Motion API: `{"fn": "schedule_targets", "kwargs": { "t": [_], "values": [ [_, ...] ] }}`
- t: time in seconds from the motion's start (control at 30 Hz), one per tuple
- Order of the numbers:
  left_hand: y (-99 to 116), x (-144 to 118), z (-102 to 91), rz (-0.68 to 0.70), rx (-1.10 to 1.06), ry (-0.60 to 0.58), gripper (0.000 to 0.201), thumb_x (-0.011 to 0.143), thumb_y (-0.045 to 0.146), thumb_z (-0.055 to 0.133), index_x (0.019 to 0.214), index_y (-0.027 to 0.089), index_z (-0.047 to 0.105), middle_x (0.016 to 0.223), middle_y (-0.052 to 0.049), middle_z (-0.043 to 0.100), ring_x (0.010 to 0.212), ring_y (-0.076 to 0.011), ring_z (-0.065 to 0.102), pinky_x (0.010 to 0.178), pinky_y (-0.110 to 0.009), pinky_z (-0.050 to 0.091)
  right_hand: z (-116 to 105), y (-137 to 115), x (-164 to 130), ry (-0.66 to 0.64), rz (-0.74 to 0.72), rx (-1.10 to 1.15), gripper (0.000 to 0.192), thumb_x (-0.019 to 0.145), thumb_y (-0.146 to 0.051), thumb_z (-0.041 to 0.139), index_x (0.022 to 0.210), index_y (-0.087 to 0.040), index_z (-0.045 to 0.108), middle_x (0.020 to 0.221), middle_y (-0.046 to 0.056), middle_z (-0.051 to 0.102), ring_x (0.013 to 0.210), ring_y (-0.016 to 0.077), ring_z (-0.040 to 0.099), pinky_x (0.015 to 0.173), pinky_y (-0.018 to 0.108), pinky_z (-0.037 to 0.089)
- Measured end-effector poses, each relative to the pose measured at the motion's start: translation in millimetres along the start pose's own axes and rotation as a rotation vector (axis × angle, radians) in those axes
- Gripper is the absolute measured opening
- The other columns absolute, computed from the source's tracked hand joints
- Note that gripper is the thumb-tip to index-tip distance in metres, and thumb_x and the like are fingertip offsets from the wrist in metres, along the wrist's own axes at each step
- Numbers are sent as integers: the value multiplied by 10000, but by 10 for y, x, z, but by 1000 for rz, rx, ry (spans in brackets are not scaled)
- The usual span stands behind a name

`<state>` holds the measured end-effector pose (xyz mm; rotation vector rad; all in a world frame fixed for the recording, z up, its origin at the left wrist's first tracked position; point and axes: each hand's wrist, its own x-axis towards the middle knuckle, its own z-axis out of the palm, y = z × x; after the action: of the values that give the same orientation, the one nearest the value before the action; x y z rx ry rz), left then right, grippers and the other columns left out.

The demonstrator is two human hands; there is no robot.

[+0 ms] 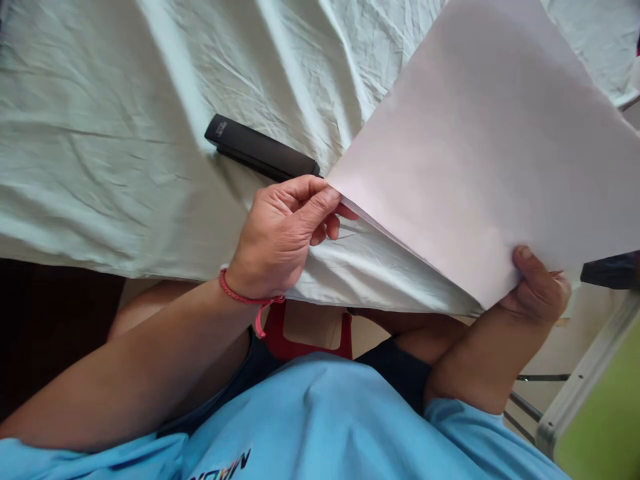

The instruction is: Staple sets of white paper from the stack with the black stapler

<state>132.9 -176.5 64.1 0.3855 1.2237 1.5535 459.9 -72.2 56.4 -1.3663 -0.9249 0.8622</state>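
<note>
A stack of white paper sheets (pixel 490 153) is held up over the table, tilted toward the right. My left hand (pixel 285 230) pinches the stack's left corner between thumb and fingers. My right hand (pixel 537 290) grips the lower right edge, thumb on top and fingers hidden underneath. A black stapler (pixel 260 148) lies on the cloth just beyond my left hand, not touched.
A wrinkled pale green cloth (pixel 100 133) covers the table, its near edge hanging by my lap. A red stool (pixel 280 340) shows below. A green panel with a metal frame (pixel 595 400) stands at the lower right. A dark object (pixel 607 272) sits past my right hand.
</note>
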Motion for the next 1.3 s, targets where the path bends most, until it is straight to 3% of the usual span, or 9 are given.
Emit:
{"fn": "schedule_targets", "kwargs": {
  "t": [0.23, 0.37, 0.53, 0.63, 0.73, 0.83, 1.0, 1.2, 1.3],
  "values": [
    [10, -5, 19, -30, 6, 23, 241, 953, 131, 839, 726, 193, 789, 665, -4, 734, 518, -73, 603, 446, -141, 389, 2, -34, -17, -13, 9, -1, 610, 422, -273, 1057, 961, -212, 776, 1136, 44, 860, 1252, 372, 830, 1064, 604, 783],
    [50, -8, 49, -80, 45, 45, 213, 941, 129, 827, 738, 177, 782, 707, -11, 740, 480, -64, 604, 379, -143, 297, -5, -43, -29, -2, 13, -16, 548, 420, -268, 1047, 889, -218, 767, 1084, 38, 865, 1226, 364, 838, 1055, 581, 789],
    [98, -24, 88, -154, 34, 45, 142, 887, 112, 762, 761, 177, 750, 744, -7, 747, 467, -70, 646, 347, -148, 284, -26, -43, -20, 17, -8, -41, 537, 419, -261, 1060, 880, -223, 787, 1033, 17, 868, 1164, 322, 851, 1050, 518, 795],
    [105, -28, 105, -180, -20, 34, 160, 945, 171, 708, 791, 186, 749, 757, -19, 763, 485, -91, 688, 332, -164, 268, -29, -48, -13, -3, -8, -40, 509, 433, -270, 1058, 853, -228, 773, 973, 17, 853, 1139, 327, 854, 1038, 529, 796],
    [79, -27, 100, -175, 12, 16, 315, 1029, 277, 788, 741, 187, 697, 648, -4, 705, 436, -75, 607, 345, -165, 256, -22, -64, -18, -14, -13, -25, 480, 440, -249, 1028, 837, -226, 759, 966, 25, 843, 1162, 345, 847, 1048, 553, 793],
    [39, -25, 79, -158, 87, -50, 426, 1001, 371, 928, 712, 169, 689, 629, -26, 738, 395, -46, 497, 369, -168, 285, -16, -78, -34, -2, -12, -16, 499, 432, -246, 1022, 843, -230, 739, 1028, 30, 848, 1217, 363, 834, 1051, 582, 790],
    [-1, -17, 76, -135, 109, -49, 416, 1060, 248, 878, 712, 180, 661, 638, -25, 763, 419, -45, 478, 418, -160, 334, -26, -85, -54, 27, -11, -21, 497, 422, -250, 1027, 806, -229, 713, 967, 33, 832, 1218, 366, 831, 1093, 569, 774],
    [-69, 3, 67, -55, -8, -101, 445, 832, 376, 1104, 758, 191, 706, 673, 3, 759, 519, -55, 539, 501, -138, 433, -33, -76, -19, 15, -28, -1, 461, 440, -224, 968, 824, -224, 713, 1091, 37, 847, 1275, 355, 811, 1142, 581, 754],
    [-85, 0, 57, -55, -40, -114, 433, 783, 367, 1127, 769, 189, 733, 685, 0, 772, 539, -58, 561, 515, -133, 457, -28, -79, -13, -13, -31, 17, 468, 450, -222, 959, 857, -208, 728, 1178, 58, 848, 1313, 351, 800, 1158, 554, 748]
  ]
}}
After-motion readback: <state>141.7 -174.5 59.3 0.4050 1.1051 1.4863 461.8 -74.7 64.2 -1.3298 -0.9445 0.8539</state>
